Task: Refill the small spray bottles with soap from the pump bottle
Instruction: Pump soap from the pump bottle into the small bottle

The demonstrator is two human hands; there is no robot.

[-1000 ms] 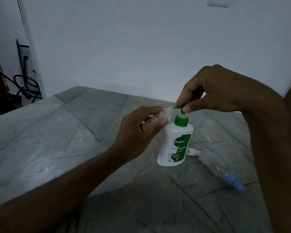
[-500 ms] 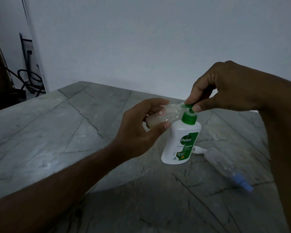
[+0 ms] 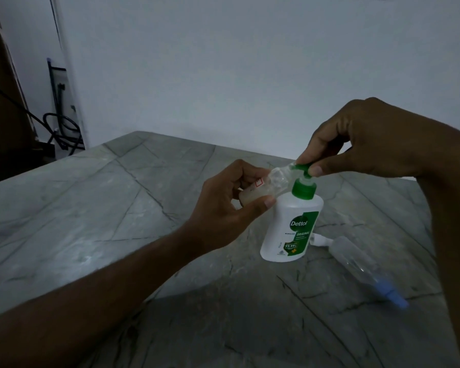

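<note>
A white Dettol pump bottle (image 3: 290, 229) with a green collar stands upright on the grey stone table (image 3: 117, 208). My right hand (image 3: 367, 139) pinches its green pump head (image 3: 302, 168) from above. My left hand (image 3: 223, 205) holds a small clear spray bottle (image 3: 271, 183) tilted on its side, its open mouth against the pump nozzle; pale liquid sits at its lower end. A second clear spray bottle (image 3: 356, 258) with a blue cap lies on the table to the right. A white sprayer top (image 3: 320, 240) lies just behind the pump bottle's base.
A white wall rises behind the table's far edge. Dark cables and a stand (image 3: 61, 123) are on the floor at the far left. The table's left edge runs diagonally.
The view has shifted slightly. Both hands keep their hold, and the small bottle stays at the nozzle, tilted a little more with liquid at its low end.
</note>
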